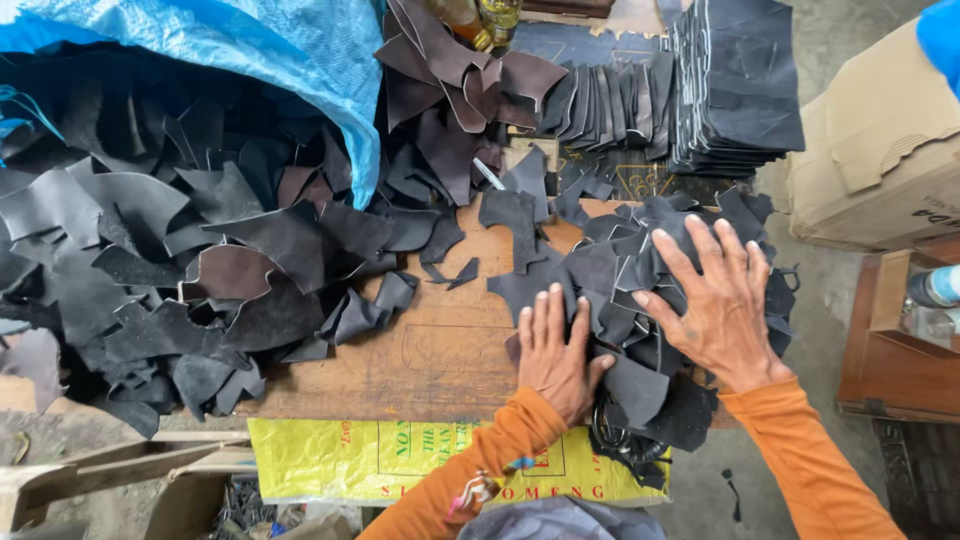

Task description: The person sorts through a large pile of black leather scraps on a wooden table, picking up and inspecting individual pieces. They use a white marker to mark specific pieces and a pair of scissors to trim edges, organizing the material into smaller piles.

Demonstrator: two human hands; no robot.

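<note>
My left hand (553,350) lies flat, fingers together, on the near left edge of a pile of black leather scraps (625,275) on a brown wooden board (430,350). On top of the same pile, my right hand (710,300) presses down with fingers spread. Both arms wear orange sleeves. Neither hand grips a piece. A much larger heap of black and dark brown leather offcuts (190,250) spills out of a blue plastic sack (270,45) at the left.
Neat stacks of cut black leather pieces (735,85) stand at the back right, with a fanned row (600,105) beside them. A cardboard box (880,140) sits right, a wooden stand with bottles (925,300) below it. A yellow printed sack (400,460) hangs at the board's front.
</note>
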